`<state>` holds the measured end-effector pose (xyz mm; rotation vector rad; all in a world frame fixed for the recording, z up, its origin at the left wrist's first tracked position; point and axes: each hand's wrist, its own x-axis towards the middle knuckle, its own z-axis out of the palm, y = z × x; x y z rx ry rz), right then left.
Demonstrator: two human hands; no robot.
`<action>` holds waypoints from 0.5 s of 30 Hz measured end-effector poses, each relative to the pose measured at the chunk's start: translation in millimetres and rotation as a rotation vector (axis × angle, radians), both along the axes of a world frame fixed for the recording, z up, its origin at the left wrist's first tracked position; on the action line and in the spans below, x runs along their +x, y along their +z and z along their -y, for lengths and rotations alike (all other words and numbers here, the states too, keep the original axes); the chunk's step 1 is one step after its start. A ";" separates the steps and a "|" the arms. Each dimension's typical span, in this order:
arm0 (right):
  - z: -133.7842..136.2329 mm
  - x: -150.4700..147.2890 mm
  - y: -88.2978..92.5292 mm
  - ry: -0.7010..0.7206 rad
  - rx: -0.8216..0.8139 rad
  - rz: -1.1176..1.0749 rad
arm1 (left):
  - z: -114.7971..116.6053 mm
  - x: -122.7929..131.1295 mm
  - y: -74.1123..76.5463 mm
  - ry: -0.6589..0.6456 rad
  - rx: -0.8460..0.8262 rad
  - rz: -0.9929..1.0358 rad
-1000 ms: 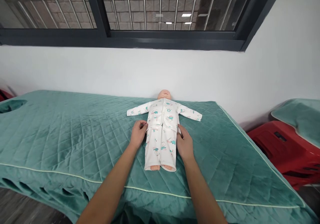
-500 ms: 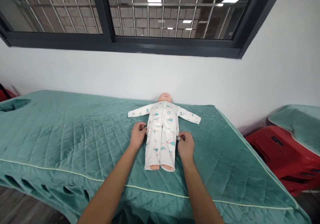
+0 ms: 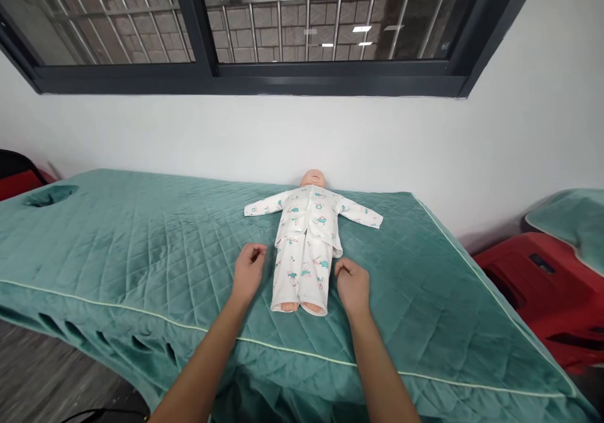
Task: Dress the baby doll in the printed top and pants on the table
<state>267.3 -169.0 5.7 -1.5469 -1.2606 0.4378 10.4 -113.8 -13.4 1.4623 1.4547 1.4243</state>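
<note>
A baby doll (image 3: 314, 178) lies on its back on the green bed cover, arms spread. It wears a white patterned shirt (image 3: 309, 212) and matching trousers (image 3: 302, 272). The shirt's hem lies over the trousers' top, and the toes show at the leg openings. To the left of the trousers, my left hand (image 3: 249, 273) hovers with its fingers curled together, apart from the cloth and with nothing seen in it. My right hand (image 3: 353, 284) is closed in a loose fist just right of the trousers, below the shirt's hem; no cloth shows in it.
The quilted green cover (image 3: 165, 240) spreads over the bed, with a face hole (image 3: 51, 196) at the left end. A white wall (image 3: 236, 133) and a dark-framed barred window (image 3: 330, 78) stand behind. Red plastic stools (image 3: 542, 284) are at the right.
Both hands have come away from the shirt's lower edge, the left moving outward and down, the right slightly down. The hem now lies loose over the trousers. The view has shifted slightly.
</note>
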 end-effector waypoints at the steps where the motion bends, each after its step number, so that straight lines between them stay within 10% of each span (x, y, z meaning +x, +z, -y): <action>1: 0.7 0.1 0.5 0.019 -0.013 0.000 | 9.5 -4.8 -0.5 0.011 0.010 -0.005; 9: 7.2 -0.1 3.3 0.118 -0.045 -0.030 | 110.5 -143.8 -43.0 0.457 0.309 -0.611; 15: 10.7 -0.2 8.3 0.132 -0.134 -0.031 | 211.7 -271.7 -61.2 0.856 -0.140 -1.051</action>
